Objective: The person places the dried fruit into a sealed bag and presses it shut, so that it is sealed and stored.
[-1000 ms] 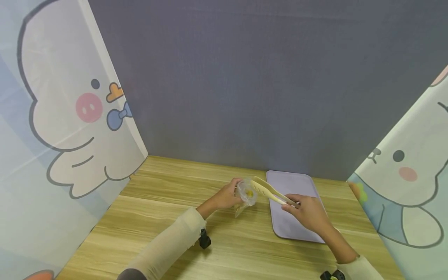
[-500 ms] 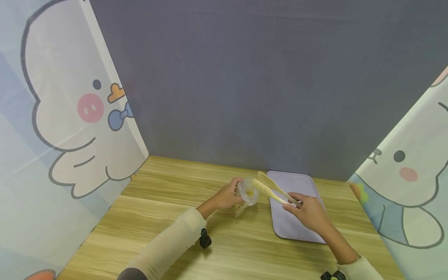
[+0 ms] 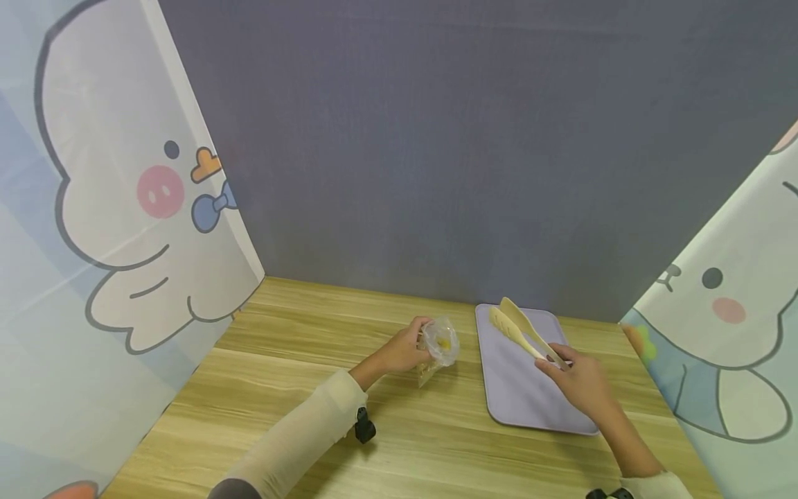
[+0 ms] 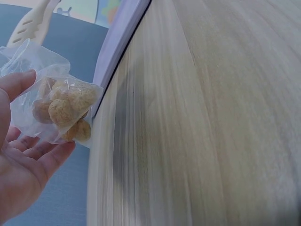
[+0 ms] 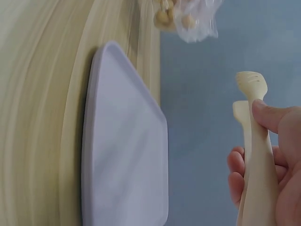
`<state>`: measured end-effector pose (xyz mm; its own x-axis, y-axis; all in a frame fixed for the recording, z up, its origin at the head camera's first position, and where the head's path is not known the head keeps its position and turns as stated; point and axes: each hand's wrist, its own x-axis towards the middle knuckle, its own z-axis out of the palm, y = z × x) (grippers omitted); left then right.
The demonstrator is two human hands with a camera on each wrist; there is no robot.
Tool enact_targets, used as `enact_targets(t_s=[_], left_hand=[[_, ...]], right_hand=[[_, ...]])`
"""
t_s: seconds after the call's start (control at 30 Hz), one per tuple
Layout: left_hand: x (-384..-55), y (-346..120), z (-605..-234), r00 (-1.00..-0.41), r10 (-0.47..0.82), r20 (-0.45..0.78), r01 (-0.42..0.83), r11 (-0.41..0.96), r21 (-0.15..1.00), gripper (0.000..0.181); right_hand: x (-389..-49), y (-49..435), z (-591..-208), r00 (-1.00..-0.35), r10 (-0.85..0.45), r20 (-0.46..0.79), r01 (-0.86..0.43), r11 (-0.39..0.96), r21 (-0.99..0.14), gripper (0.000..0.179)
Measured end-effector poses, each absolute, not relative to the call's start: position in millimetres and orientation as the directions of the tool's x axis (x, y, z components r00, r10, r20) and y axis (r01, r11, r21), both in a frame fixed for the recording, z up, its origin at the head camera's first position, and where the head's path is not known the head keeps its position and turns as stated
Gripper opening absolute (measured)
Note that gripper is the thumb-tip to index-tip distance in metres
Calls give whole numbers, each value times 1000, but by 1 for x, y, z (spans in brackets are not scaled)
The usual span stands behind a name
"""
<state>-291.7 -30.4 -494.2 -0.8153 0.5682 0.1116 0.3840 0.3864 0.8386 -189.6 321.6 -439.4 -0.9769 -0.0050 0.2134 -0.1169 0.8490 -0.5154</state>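
Note:
My left hand (image 3: 405, 346) holds up a clear plastic bag (image 3: 441, 343), its mouth spread toward the right. Inside the bag, several round light-brown balls with a rough, walnut-like surface (image 4: 63, 106) show in the left wrist view. My right hand (image 3: 580, 381) grips cream-coloured tongs (image 3: 520, 329) with one slotted head; the two heads stand apart with nothing between them. In the head view the tongs overlap the lilac tray (image 3: 530, 395). The right wrist view has the thumb on one arm of the tongs (image 5: 258, 160) and the fingers round the other side.
The lilac tray lies flat on the wood-grain table (image 3: 299, 333), right of the bag. A dark grey panel (image 3: 424, 152) stands along the table's back edge. Cartoon-printed sheets (image 3: 125, 277) hang at both sides.
My right hand has drawn the tongs away from the bag's mouth, to the right and over the tray. The left hand and the bag have stayed in place.

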Motion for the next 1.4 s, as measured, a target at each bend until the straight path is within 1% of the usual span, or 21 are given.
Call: enact_targets(t_s=[0.2,0.33,0.5,0.63,0.77,0.9,1.03,1.27,1.4], left_hand=[[-291,-31,-492,-818,566,104,374,386,843,70],[-292,-32,-493,-818,567,97,371,391,843,70],[-292,-31,-494,-823,561,89,362,398,843,69],[-292,-32,-492,-826,557,83,354,399,846,69],[-291,-32,-491,-827,556,82,350,396,849,71],[-291,-32,-491,-830,552,79,349,403,846,71],[-291,-31,-491,-831,551,79,351,410,842,72],[-291,-30,-491,-830,552,82,349,399,848,72],[-291,-30,-493,-828,554,86,349,390,852,72]], right_hand=[[-191,348,-447,-966,95,241,-45,855,-517,61],[-193,362,-451,-951,164,262,13,869,-495,58],[-194,376,-460,-933,242,268,81,863,-498,56],[-196,393,-472,-913,299,276,129,856,-501,49],[-198,413,-483,-906,345,246,195,856,-479,50],[-198,431,-494,-908,380,175,266,848,-459,61],[-199,445,-505,-899,419,123,327,832,-447,67],[-197,451,-516,-874,482,70,409,804,-431,67],[-195,451,-520,-868,493,58,428,802,-416,69]])
